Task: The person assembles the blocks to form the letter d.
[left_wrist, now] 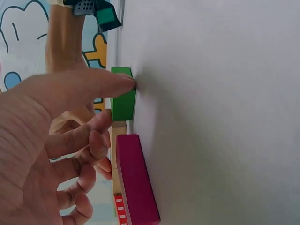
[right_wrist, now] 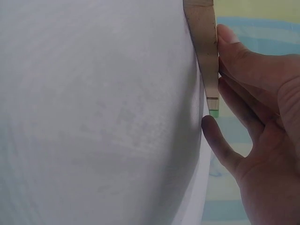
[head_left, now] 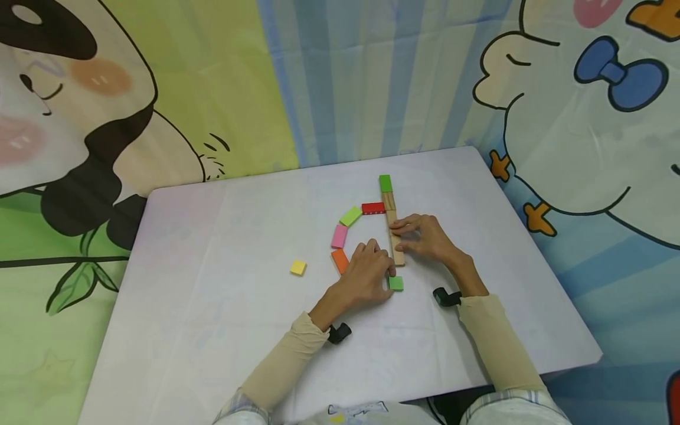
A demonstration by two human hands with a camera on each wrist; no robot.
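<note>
My left hand point(head_left: 365, 273) pinches a small green block point(head_left: 396, 284) between thumb and index finger, just below a column of plain wooden blocks point(head_left: 398, 258). In the left wrist view the thumb lies across the green block point(left_wrist: 123, 105), and a magenta block point(left_wrist: 136, 180) sits close by the curled fingers. My right hand point(head_left: 429, 239) touches the right side of the wooden column with its fingertips. From the right wrist, its thumb and fingers show along one side of the wooden block point(right_wrist: 206, 51), loosely spread.
Curving left from the column are a red block point(head_left: 373, 208), a lime block point(head_left: 350, 216), a pink block point(head_left: 339, 236) and an orange block point(head_left: 340, 261). Another green block point(head_left: 385, 183) tops the column. A yellow block point(head_left: 298, 268) lies apart on the white table point(head_left: 212, 295).
</note>
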